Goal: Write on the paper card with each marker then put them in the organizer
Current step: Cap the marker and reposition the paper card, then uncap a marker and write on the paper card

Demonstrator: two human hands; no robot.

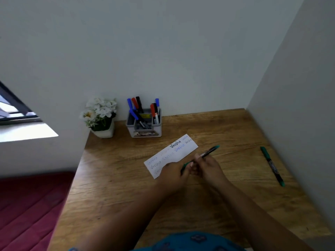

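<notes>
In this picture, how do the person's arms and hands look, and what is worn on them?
Both forearms are bare up to the bottom edge of the picture; no sleeve shows. No ring, watch or bracelet is visible on the left hand or the right hand. Below them shows teal-blue clothing with a darker printed pattern.

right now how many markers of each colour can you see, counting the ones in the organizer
blue markers: 3
red markers: 2
black markers: 2, one hard to make out
green markers: 2, one on the table, one in both hands
total: 9
</notes>
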